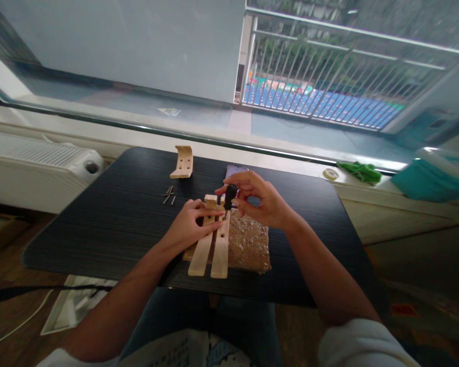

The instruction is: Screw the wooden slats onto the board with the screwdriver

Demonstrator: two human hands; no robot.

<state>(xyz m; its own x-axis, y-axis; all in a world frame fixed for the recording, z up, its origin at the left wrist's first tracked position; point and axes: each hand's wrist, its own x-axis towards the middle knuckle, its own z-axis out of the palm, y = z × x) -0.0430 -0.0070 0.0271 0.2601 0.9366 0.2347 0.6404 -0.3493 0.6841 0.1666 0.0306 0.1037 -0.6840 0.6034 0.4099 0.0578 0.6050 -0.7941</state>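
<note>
Two pale wooden slats (212, 250) lie side by side on a cork mat (250, 244) at the middle of a dark table (110, 224). My left hand (189, 221) presses on the slats' far end, fingers curled over the wood. My right hand (258, 199) pinches a small black-handled screwdriver (229, 196), held upright with its tip at the right slat. A curved wooden piece (182, 162) stands farther back, and several loose screws (169, 195) lie left of the hands.
A phone (235, 171) lies flat behind my right hand. A white radiator (34, 163) stands at the left under the window sill. On the sill at the right are a tape roll (331, 174), a green cloth (361, 172) and a teal bag (428, 178).
</note>
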